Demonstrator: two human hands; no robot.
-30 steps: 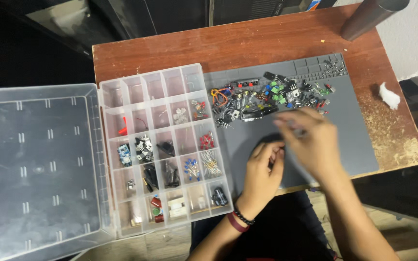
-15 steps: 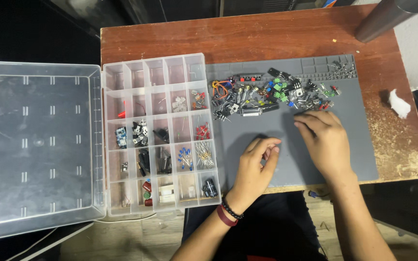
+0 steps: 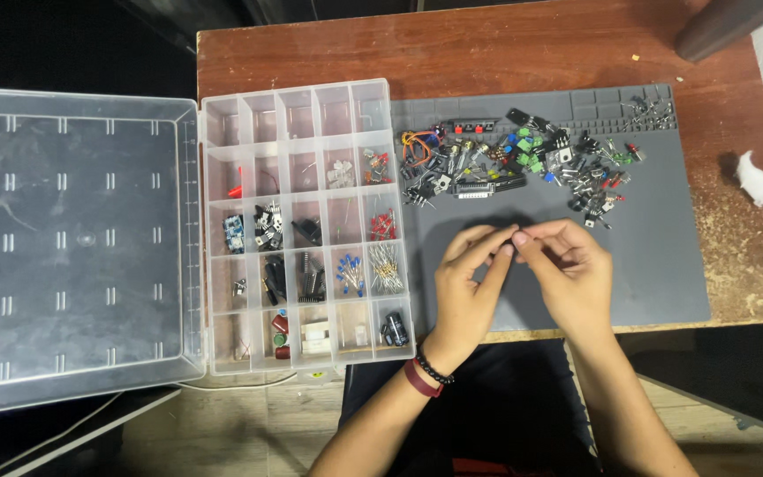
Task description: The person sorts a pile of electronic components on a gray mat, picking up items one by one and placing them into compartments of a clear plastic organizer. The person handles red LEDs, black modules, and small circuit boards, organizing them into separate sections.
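Left hand (image 3: 465, 283) and right hand (image 3: 567, 269) pinch one tiny dark part (image 3: 517, 235) between meeting fingertips above grey mat (image 3: 655, 265).

A tiny dark component (image 3: 516, 236) sits pinched between the fingertips of both hands, held just above the grey mat, below the scattered pile of parts; its exact shape is too small to tell.

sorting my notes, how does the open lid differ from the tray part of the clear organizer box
The lid is one undivided panel holding nothing and hangs past the wooden table. The tray is split into many compartments, several holding small parts, and lies on the table. Both are clear plastic, joined side by side.
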